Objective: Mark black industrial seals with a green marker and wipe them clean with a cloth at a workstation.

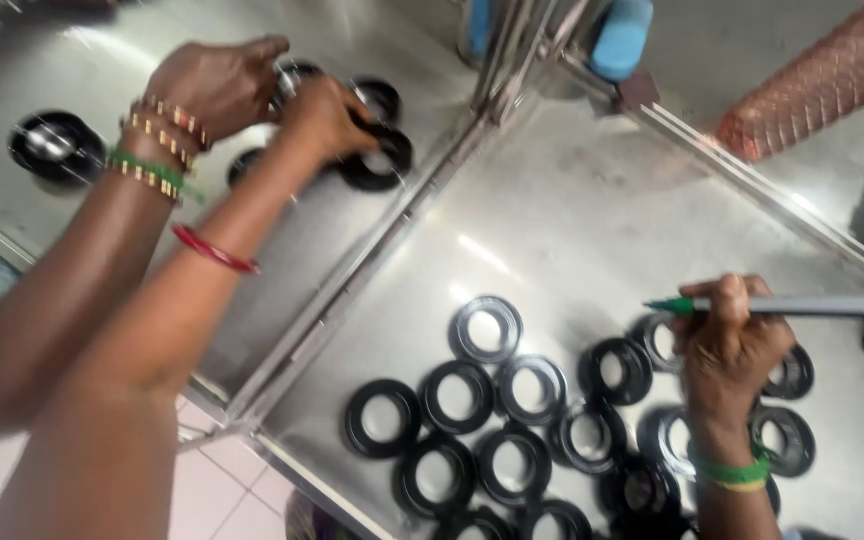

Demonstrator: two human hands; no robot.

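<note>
While both my hands close on black rings (377,160) | left hand (214,88), right hand (324,118) gripping | light, stiff, smooth; pinch the rim.

I see my left grip (214,85) and right grip (324,118) close together over a few black rubber rings (377,160) on the far steel table (392,60), fingers curled on them. Nearer, many more black rings (457,395) lie spread on a second steel table (572,230), where another person's hand (732,345) holds a grey marker with a green tip (792,306).
</note>
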